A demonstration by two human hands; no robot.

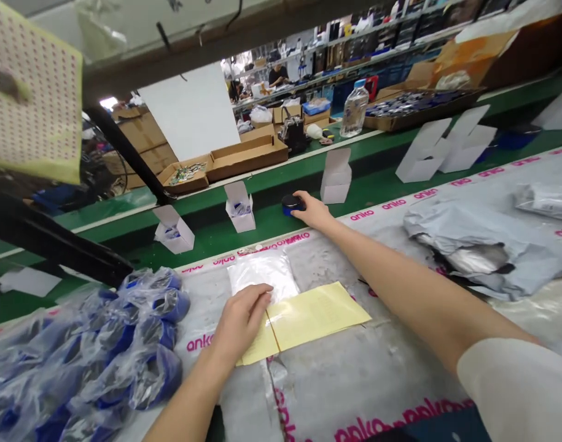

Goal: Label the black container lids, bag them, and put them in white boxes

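My right hand (314,210) reaches out to the green conveyor belt (377,178) and closes round a small round black and blue object (291,204). My left hand (241,320) lies flat with its fingers stretched over the near end of a clear plastic bag (262,274) and the left end of a yellow sheet (315,315). Both lie on a worktop covered with grey plastic printed "anko" (382,368).
Open white cartons (239,207) (336,176) (174,228) stand on the belt. A heap of blue items in clear bags (101,344) lies at the left, crumpled grey bags (474,245) at the right. Behind the belt are cardboard trays (244,156), a water bottle (355,109) and a distant person (277,74).
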